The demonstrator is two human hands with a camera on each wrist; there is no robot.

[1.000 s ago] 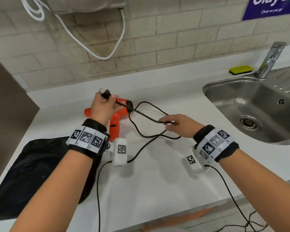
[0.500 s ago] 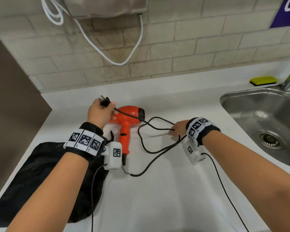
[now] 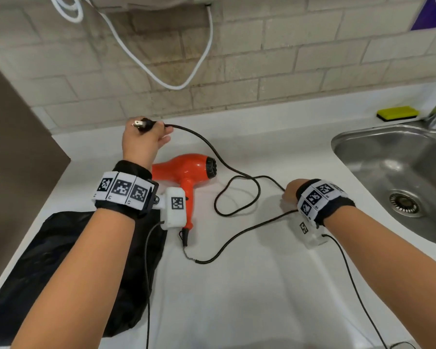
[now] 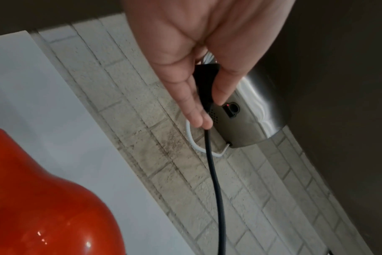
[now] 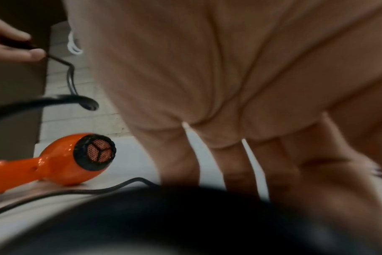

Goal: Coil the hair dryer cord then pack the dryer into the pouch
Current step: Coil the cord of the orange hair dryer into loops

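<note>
Nearest the person, a black pouch (image 3: pixel 68 260) lies flat on the white counter (image 3: pixel 249 298) at the left, partly under the left forearm; just beyond its upper right corner the orange hair dryer (image 3: pixel 186 177) lies on its side, handle toward the person and black grille end facing right. The cord (image 3: pixel 237 197) leaves the handle's foot, runs right along the counter toward the right hand (image 3: pixel 290 192), makes a loose loop between dryer and hand, then rises left to the plug (image 3: pixel 144 123). The right hand sits low at the counter with the cord meeting it at the fingers; the head view hides the fingertips behind the wristband, and the blurred right wrist view shows fingers bent downward, so whether they pinch the cord cannot be told. Farther back, the left hand (image 3: pixel 142 142) is raised above the dryer, thumb and fingers (image 4: pixel 192 103) curled around the plug, prongs pointing away left. At the right, a steel sink (image 3: pixel 363 147) is set into the counter; a yellow sponge (image 3: pixel 398 112) rests behind it; the tiled wall (image 3: pixel 287 71) carries a hanging white cable (image 3: pixel 161 79).
</note>
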